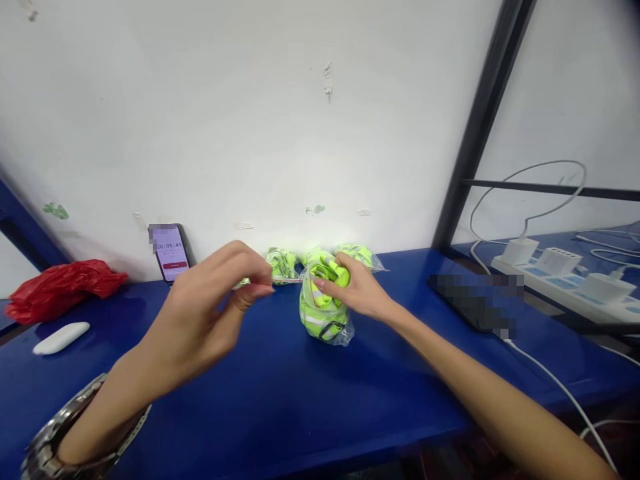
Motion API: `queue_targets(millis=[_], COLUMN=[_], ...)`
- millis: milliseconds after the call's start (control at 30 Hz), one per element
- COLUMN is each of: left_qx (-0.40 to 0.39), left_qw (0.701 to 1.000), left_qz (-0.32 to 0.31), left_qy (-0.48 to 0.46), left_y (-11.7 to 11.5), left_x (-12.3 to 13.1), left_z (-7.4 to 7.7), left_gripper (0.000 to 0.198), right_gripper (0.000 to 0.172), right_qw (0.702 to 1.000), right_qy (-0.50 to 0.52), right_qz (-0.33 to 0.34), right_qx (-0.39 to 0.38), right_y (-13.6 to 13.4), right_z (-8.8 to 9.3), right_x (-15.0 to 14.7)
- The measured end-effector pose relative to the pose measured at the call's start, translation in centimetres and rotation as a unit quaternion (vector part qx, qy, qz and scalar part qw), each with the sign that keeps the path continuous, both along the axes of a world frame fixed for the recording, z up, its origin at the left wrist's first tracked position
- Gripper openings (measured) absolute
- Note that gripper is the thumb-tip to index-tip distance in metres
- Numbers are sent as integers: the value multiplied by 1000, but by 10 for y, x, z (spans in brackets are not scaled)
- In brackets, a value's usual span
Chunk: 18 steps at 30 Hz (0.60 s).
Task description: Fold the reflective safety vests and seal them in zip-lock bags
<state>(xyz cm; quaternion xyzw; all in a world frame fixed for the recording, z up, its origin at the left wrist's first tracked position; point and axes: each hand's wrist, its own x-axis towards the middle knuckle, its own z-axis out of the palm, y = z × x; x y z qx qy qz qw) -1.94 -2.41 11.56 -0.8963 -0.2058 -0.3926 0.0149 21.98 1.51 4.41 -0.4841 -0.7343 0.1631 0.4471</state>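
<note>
A clear plastic bag (324, 328) stands over the blue table, with a rolled fluorescent yellow-green reflective vest (327, 277) inside it. My right hand (363, 287) grips the bag and vest at the upper right, thumb in front near the opening. To the left, my left hand (215, 307) is pinched closed on the bag's edge, which is pulled out taut in a thin line between the hands. Behind them, against the wall, lie several more bagged yellow-green bundles (361, 254), partly hidden by my hands and the front bag.
On the blue table (260, 400), a phone showing a timer (170, 257) leans on the wall. A red plastic bag (65, 287) and white case (61, 338) are at left. At right are a dark phone (465, 303) with cable, a power strip (565, 283) and a dark frame post (480, 127).
</note>
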Motion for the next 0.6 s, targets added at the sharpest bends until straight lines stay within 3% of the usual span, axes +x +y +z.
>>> queue_targets(millis=[67, 167, 300, 500, 600], left_qx=[81, 152, 174, 124, 144], left_qw=[993, 975, 962, 973, 974], left_qz=[34, 48, 55, 16, 3], left_qy=[76, 155, 205, 196, 173], left_y=[2, 18, 39, 42, 43], left_x=[4, 11, 17, 18, 17], left_z=[-7, -31, -53, -51, -49], left_gripper=[18, 28, 32, 24, 27], right_gripper=[40, 41, 41, 45, 45], right_qw=[1000, 999, 997, 996, 995], right_qy=[8, 8, 10, 8, 4], right_qz=[23, 38, 72, 85, 91], right_qx=[5, 12, -13, -22, -29], right_y=[1, -2, -7, -10, -10], right_z=[-1, 0, 2, 6, 7], right_x=[2, 1, 0, -2, -1])
